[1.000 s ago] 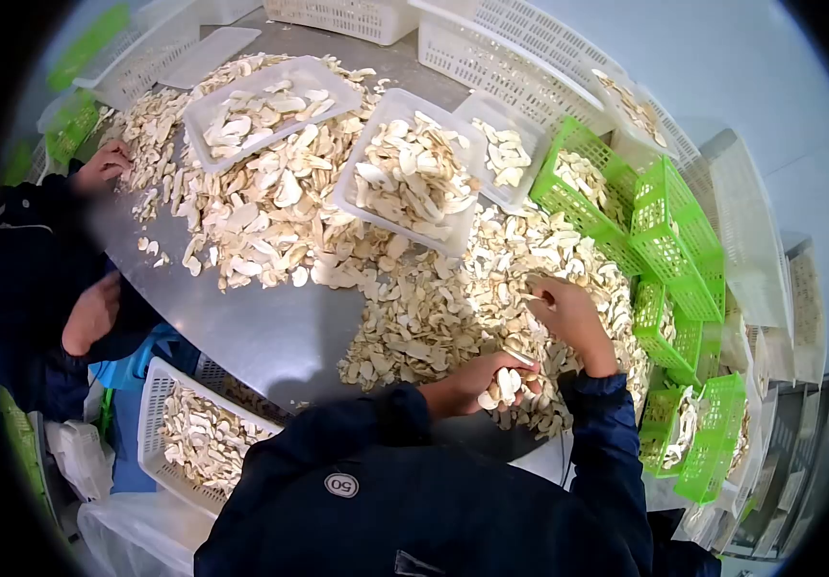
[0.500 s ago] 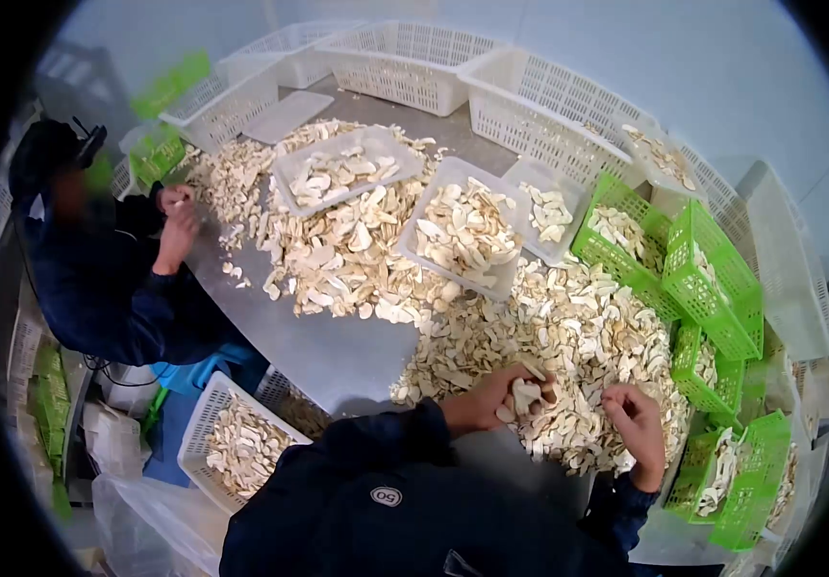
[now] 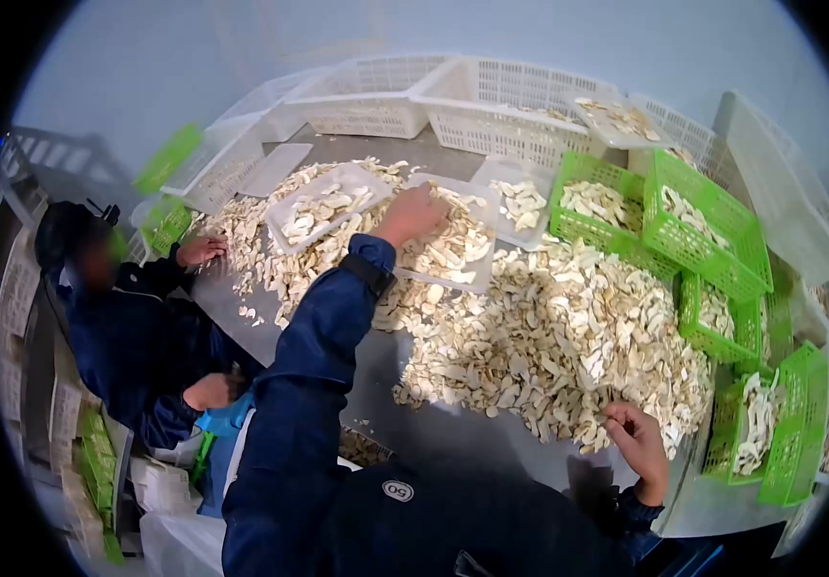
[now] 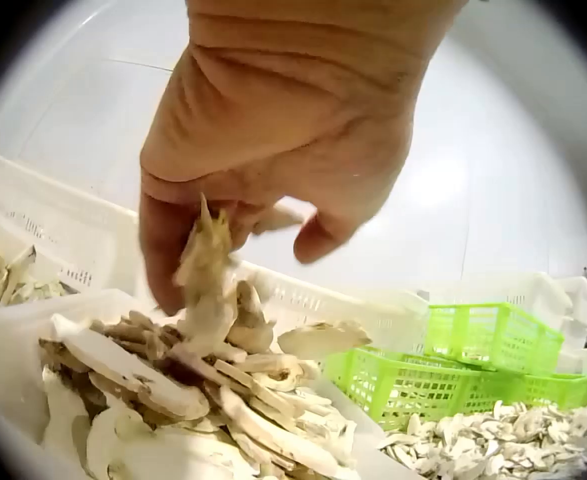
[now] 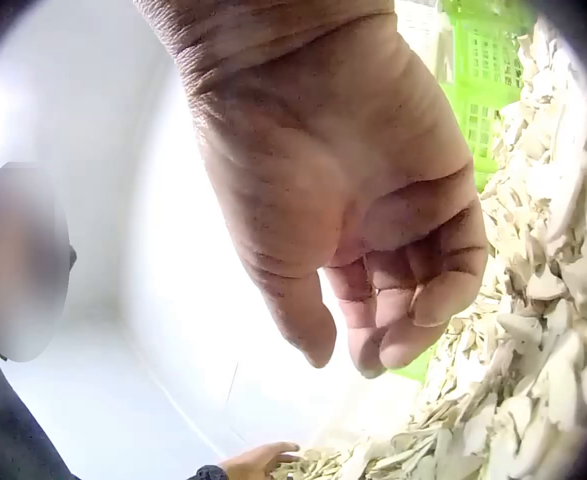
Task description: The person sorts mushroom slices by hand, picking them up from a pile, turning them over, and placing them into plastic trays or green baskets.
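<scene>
My left hand (image 3: 416, 217) is over a clear plastic tray (image 3: 484, 274) heaped with pale dried mushroom slices. Seen from the left wrist, the fingers and thumb of that hand (image 4: 283, 150) are apart, and blurred mushroom slices (image 4: 208, 275) hang beneath them, just above the heap. My right hand (image 3: 638, 440) is low over the near edge of the large mushroom pile (image 3: 549, 337). Its fingers (image 5: 443, 298) are loosely bent with nothing between them in the right wrist view.
Green baskets (image 3: 708, 236) of slices line the right side. White perforated crates (image 3: 366, 111) stand along the back. Two more trays, one at left (image 3: 285, 219) and one at right (image 3: 541, 231), flank the heaped tray. Another person (image 3: 145, 327) works at the left.
My left hand has gone from near my body, where it held several slices, forward and left to the tray, releasing slices there. My right hand has moved right and nearer my body.
</scene>
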`<state>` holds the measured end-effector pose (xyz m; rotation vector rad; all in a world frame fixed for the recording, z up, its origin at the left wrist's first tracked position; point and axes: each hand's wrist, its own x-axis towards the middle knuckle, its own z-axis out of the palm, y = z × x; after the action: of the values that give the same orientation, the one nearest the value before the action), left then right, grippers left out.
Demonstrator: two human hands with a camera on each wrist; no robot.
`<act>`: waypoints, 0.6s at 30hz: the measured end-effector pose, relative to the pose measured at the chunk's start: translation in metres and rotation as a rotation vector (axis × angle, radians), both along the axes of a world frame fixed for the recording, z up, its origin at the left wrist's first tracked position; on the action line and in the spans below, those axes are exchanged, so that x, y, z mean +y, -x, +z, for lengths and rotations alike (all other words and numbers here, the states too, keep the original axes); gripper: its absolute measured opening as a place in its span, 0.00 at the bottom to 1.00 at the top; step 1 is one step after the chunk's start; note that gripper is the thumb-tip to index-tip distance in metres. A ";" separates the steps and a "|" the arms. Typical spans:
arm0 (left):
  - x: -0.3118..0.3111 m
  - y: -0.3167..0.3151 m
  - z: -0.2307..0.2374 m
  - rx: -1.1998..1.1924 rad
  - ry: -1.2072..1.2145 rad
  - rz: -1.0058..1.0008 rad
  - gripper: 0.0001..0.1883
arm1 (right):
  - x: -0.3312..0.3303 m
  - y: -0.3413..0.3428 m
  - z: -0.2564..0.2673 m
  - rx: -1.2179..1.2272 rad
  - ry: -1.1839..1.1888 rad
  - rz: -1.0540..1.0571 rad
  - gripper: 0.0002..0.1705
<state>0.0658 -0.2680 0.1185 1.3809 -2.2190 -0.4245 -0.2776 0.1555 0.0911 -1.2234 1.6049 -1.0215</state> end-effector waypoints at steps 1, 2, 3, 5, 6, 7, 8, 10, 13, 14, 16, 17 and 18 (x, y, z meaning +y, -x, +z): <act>-0.004 0.000 -0.009 -0.142 0.113 0.006 0.27 | 0.002 0.000 -0.001 0.014 -0.001 0.000 0.07; -0.006 -0.003 -0.020 -0.169 0.144 -0.045 0.31 | 0.002 0.000 -0.002 0.025 -0.005 0.002 0.07; 0.004 0.001 -0.018 -0.229 0.114 -0.039 0.32 | 0.003 -0.001 -0.002 0.035 -0.013 0.004 0.06; 0.037 0.014 0.006 -0.341 0.061 -0.030 0.34 | -0.001 -0.003 0.002 0.030 -0.017 0.002 0.06; 0.057 0.017 0.006 -0.235 0.147 -0.101 0.30 | -0.005 -0.003 0.004 0.057 -0.012 0.019 0.06; 0.076 0.020 0.003 -0.149 0.132 -0.184 0.28 | -0.007 -0.003 0.006 0.085 -0.011 0.040 0.06; 0.095 0.025 -0.002 -0.059 0.116 -0.261 0.26 | -0.011 -0.001 0.003 0.170 -0.024 0.026 0.08; 0.131 0.036 -0.019 0.019 0.080 -0.407 0.23 | -0.026 -0.005 0.005 0.314 0.007 0.074 0.09; 0.190 0.057 -0.036 -0.004 -0.039 -0.521 0.19 | -0.050 -0.024 0.008 0.408 0.017 0.120 0.13; 0.206 0.061 -0.038 0.028 -0.016 -0.553 0.16 | -0.059 -0.031 0.007 0.425 0.034 0.138 0.13; 0.221 0.069 -0.053 0.007 0.051 -0.598 0.14 | -0.076 -0.043 -0.001 0.530 0.104 0.149 0.13; 0.224 0.071 -0.062 -0.005 0.087 -0.618 0.14 | -0.084 -0.048 -0.008 0.617 0.158 0.144 0.14; 0.223 0.071 -0.073 -0.008 0.145 -0.630 0.13 | -0.091 -0.052 -0.015 0.702 0.216 0.140 0.14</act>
<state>-0.0051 -0.0451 0.0451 0.5853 -2.6024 -0.4525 -0.2252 0.0648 0.0765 -1.9636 1.9139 -0.7204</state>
